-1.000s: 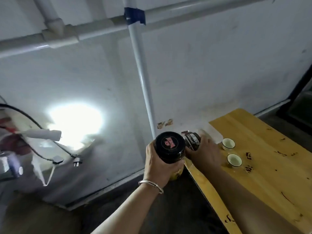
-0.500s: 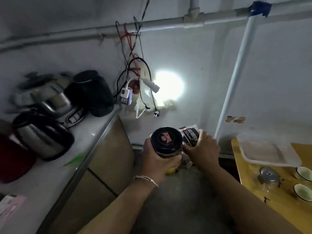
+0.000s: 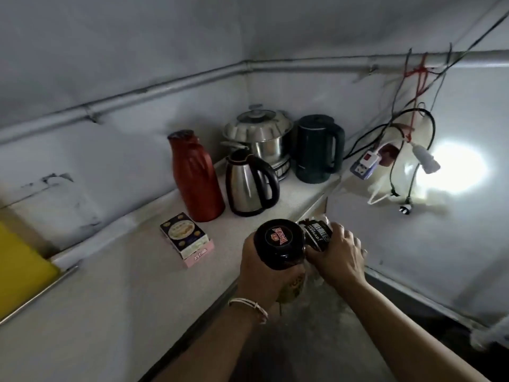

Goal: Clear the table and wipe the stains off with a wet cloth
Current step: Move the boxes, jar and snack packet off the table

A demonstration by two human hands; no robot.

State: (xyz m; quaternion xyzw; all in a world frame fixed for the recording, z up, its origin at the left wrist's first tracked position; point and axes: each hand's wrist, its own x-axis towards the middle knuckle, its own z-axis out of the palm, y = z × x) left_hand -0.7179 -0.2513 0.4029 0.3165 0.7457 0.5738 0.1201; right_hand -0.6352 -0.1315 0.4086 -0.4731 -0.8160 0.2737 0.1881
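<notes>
My left hand is wrapped around a jar with a black lid that carries a red label. The jar is upright, above the front edge of a pale counter. Right beside it, my right hand grips a smaller dark-labelled packet or jar in clear wrapping. The two held things almost touch. The wooden table is out of view.
On the counter stand a red thermos, a steel kettle, a lidded steel pot, a dark green kettle and a small printed box. A power strip with cables and a bright lamp hang on the right wall. A yellow board lies at left.
My view has swung left from the wooden table to the counter corner. Both hands kept their hold and carried the jar and the packet along; the table and cups have left the view.
</notes>
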